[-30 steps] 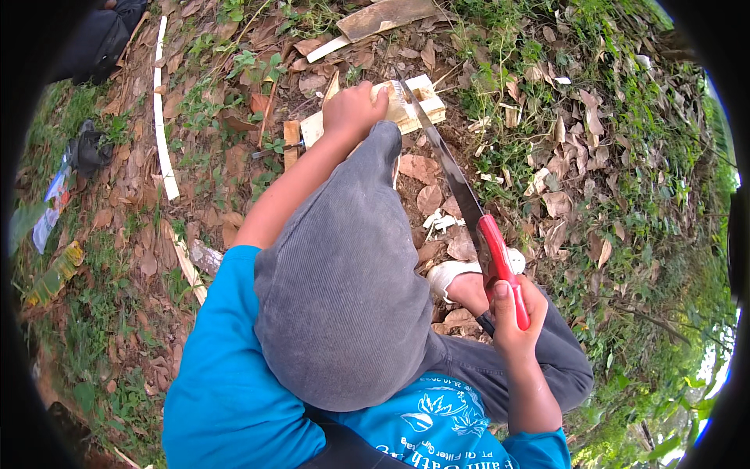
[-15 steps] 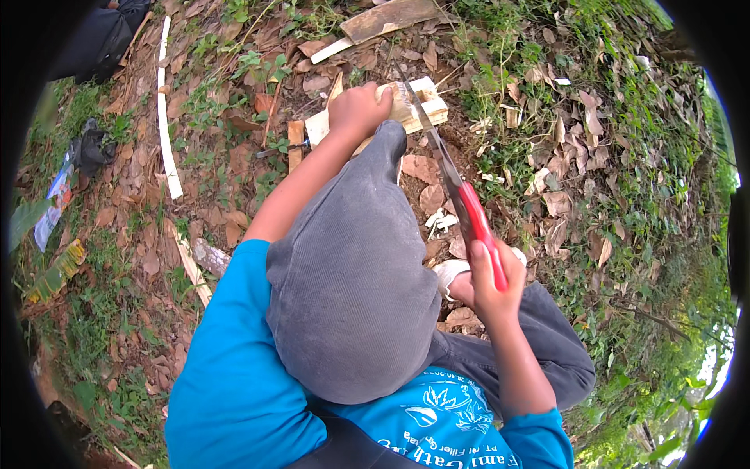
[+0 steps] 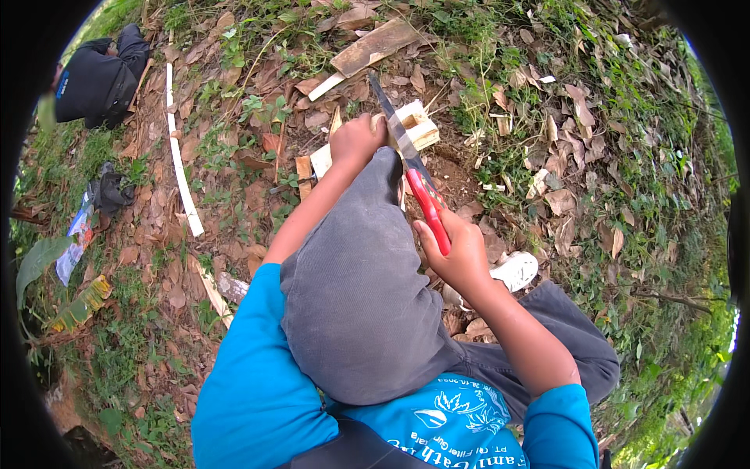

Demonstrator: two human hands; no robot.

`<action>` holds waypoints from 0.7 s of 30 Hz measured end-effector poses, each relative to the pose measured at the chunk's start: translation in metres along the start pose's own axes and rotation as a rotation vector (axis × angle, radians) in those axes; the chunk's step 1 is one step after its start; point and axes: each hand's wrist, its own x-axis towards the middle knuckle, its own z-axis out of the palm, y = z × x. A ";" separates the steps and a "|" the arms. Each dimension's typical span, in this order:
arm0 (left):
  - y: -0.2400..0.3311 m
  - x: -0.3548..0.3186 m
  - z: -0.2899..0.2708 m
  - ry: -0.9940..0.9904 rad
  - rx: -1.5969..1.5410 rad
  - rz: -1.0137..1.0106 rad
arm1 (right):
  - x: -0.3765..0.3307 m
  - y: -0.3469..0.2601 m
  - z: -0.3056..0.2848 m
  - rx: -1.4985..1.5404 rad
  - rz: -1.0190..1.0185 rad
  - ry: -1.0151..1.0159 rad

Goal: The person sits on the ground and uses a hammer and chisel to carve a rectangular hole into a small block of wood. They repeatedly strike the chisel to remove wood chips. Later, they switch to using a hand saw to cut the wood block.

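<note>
My right hand is closed round the red handle of a handsaw. The saw's dark blade points away from me and lies across the pale wood by my left fingers. My left hand is bent over and pressed on a piece of that wood, just left of the blade; its fingertips are partly hidden. Beyond my raised grey knee, a pale wooden block shows to the right of the blade, low on the ground. Where the blade's teeth meet the wood cannot be made out clearly.
A brown board lies at the far side. On the left, a long white strip rests on dry leaves, near a black bag. A person in dark clothing is at the upper left. My white shoe stands near my right forearm.
My right hand and the saw have moved forward and to the left, so the blade reaches farther past the wood. My left hand stays on the wood. The view has shifted slightly.
</note>
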 end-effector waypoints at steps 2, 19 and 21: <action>0.000 0.000 -0.001 0.003 -0.003 -0.008 | -0.018 0.000 -0.012 0.014 0.030 -0.045; -0.011 0.000 0.010 0.086 -0.028 0.009 | 0.024 -0.004 -0.006 0.136 0.119 0.035; -0.010 0.002 0.008 0.078 -0.032 -0.013 | -0.006 -0.011 -0.023 0.073 0.126 -0.014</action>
